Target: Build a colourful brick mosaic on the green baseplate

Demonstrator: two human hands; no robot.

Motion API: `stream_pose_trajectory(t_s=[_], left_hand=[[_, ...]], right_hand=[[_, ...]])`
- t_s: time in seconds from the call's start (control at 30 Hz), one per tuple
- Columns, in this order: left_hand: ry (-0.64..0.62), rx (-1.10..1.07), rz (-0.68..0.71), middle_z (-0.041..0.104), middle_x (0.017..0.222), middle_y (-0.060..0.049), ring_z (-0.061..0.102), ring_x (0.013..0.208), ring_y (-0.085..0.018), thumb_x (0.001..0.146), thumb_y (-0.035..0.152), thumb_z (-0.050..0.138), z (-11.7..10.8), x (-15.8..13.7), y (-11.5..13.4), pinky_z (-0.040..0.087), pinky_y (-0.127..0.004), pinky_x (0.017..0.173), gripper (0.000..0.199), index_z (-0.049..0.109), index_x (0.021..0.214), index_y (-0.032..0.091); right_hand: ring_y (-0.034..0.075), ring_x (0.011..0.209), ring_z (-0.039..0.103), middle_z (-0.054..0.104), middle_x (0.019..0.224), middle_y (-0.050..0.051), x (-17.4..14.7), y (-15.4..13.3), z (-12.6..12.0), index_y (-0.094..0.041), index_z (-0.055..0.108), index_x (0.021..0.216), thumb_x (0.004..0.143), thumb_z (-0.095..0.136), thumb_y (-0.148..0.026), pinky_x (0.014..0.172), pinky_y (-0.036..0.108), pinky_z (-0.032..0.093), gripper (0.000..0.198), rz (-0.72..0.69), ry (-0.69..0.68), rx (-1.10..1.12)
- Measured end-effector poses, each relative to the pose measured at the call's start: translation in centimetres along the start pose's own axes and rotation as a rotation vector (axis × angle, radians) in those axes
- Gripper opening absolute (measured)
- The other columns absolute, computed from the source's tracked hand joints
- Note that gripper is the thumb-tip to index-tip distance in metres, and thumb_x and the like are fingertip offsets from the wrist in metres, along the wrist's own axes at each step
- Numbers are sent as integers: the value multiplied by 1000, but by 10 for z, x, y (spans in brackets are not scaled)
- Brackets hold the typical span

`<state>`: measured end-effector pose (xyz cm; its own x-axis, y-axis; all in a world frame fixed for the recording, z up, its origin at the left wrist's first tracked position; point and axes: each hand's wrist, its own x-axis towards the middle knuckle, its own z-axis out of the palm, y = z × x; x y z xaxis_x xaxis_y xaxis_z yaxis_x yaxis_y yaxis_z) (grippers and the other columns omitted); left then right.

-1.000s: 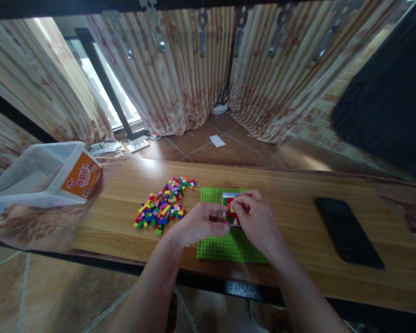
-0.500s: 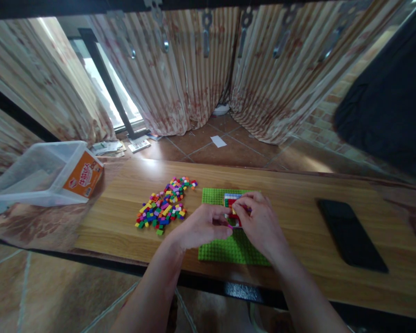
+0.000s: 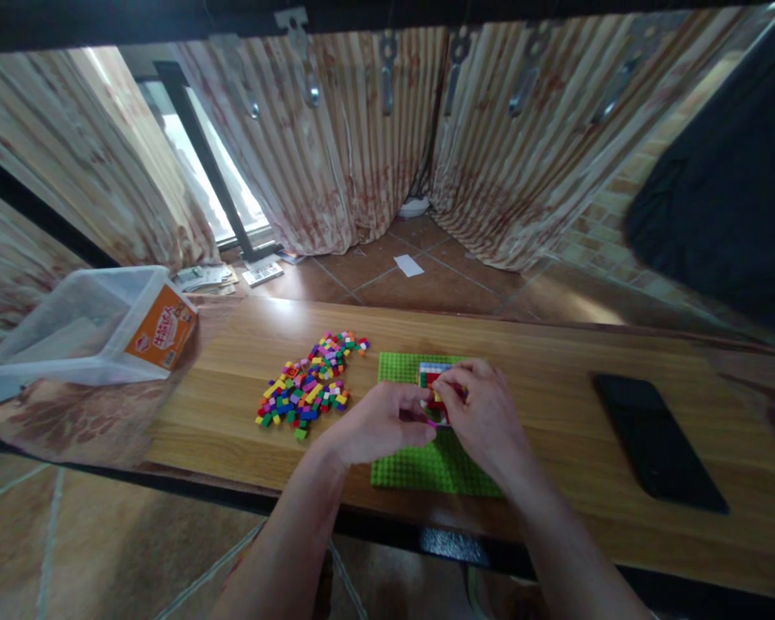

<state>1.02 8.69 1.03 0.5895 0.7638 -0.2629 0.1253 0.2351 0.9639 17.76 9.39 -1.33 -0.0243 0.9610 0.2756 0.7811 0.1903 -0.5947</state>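
A green studded baseplate (image 3: pixel 439 469) lies on the wooden table, bearing a low build of toy bricks (image 3: pixel 431 368) in white, red, green and other colours. Most of this build is hidden under my fingers. My right hand (image 3: pixel 481 405) comes in from the right, thumb and forefinger pinched over the build on a small brick that is mostly covered. At the build's left side is my left hand (image 3: pixel 384 422), its forefinger and thumb bent and apart, their tips at the build. A bit of pink shows by the left thumb tip.
A loose pile of coloured bricks (image 3: pixel 310 392) spreads left of the baseplate. A black phone (image 3: pixel 659 439) lies at the right of the table (image 3: pixel 542 353). Farther left stands a clear plastic bin (image 3: pixel 90 344) with an orange label. Curtains (image 3: pixel 336 155) hang beyond the table.
The view has shifted slightly, so everything sits a little lower and to the right. Both hands stay at the build with almost the same finger pose.
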Motion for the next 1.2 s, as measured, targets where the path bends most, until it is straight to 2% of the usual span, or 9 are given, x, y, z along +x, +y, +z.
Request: stream_pose_trajectory(t_s=[0.17, 0.37, 0.53, 0.93, 1.2], left_hand=[[9, -36, -5, 53, 68, 3, 43, 61, -9, 73, 23, 68, 0, 1, 0, 31, -22, 57, 20, 65, 89, 11], [31, -97, -32, 56, 67, 2, 46, 61, -9, 72, 27, 73, -1, 2, -3, 35, -22, 59, 33, 70, 101, 10], [44, -127, -40, 55, 66, 2, 45, 60, -9, 71, 29, 74, -1, 2, -3, 35, -22, 58, 35, 71, 101, 11], [37, -45, -13, 55, 68, 1, 44, 61, -10, 72, 27, 71, 0, 2, -3, 33, -22, 57, 31, 71, 98, 10], [47, 10, 20, 53, 68, 3, 42, 59, -9, 75, 24, 67, -1, 1, -3, 30, -22, 56, 38, 70, 111, 12]], right_hand=[[24, 95, 56, 61, 96, 8, -2, 5, -4, -22, 72, 75, 89, 57, -29, 89, 43, 44, 22, -10, -12, 105], [22, 101, 57, 62, 104, 5, -4, 15, -15, -27, 76, 86, 88, 60, -32, 92, 41, 45, 17, -68, -143, 236], [22, 99, 57, 62, 100, 5, -4, 11, -10, -27, 76, 79, 87, 62, -33, 92, 42, 43, 17, -19, -75, 220], [22, 98, 56, 62, 99, 5, -3, 7, -9, -25, 74, 76, 88, 60, -30, 91, 41, 43, 19, -15, -55, 217], [23, 100, 54, 62, 100, 5, -7, 9, -3, -25, 74, 78, 90, 59, -33, 91, 41, 43, 20, -20, -12, 222]])
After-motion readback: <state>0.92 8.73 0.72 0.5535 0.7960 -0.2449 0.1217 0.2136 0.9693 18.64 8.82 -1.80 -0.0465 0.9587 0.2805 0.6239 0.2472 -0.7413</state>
